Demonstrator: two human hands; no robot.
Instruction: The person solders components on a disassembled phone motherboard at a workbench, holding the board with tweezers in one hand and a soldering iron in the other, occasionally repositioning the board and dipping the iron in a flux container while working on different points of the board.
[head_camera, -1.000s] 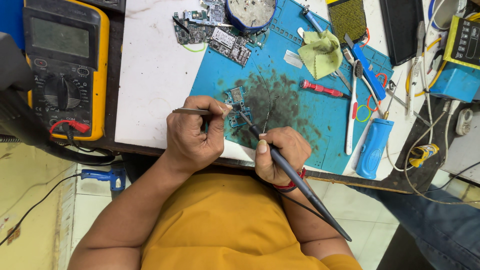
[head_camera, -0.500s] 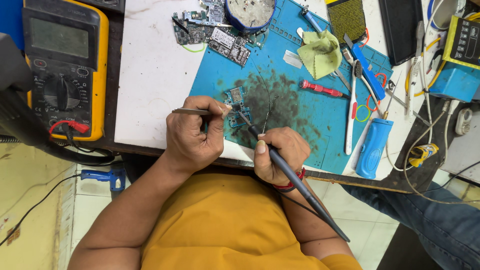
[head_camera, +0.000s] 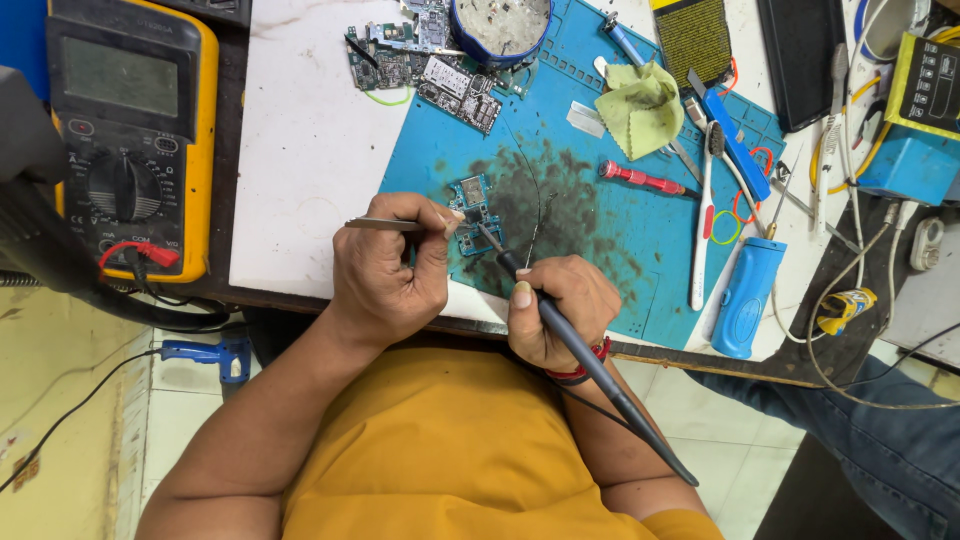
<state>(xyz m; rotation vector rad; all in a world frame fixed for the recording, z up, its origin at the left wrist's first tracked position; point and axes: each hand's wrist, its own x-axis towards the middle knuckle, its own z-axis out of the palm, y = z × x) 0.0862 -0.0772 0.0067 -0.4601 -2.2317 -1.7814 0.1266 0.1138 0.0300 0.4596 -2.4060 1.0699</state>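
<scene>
Fingers (head_camera: 425, 215) of the left hand (head_camera: 385, 270) pinch shut on thin metal tweezers (head_camera: 385, 224), while those of the right hand (head_camera: 555, 305) wrap closed round a dark soldering iron (head_camera: 590, 362); both tools meet on the small blue circuit board (head_camera: 475, 215) we see at the centre of the frame.

The board lies on a blue silicone work mat (head_camera: 600, 210), blackened around it, which covers the middle and upper right of a white bench top (head_camera: 300, 150). At upper left we see a yellow multimeter with a black dial (head_camera: 130, 130).

Right of centre lies a blue cylindrical handle (head_camera: 745, 298), with a white toothbrush (head_camera: 703, 215) just beside it. Along the top edge we find a round blue tin (head_camera: 500, 25), and left of it a heap of loose circuit boards (head_camera: 420, 65).

Near the top, right of the tin, sits a crumpled yellow-green cloth (head_camera: 640, 105). Below it lies a small red-handled screwdriver (head_camera: 640, 180).
</scene>
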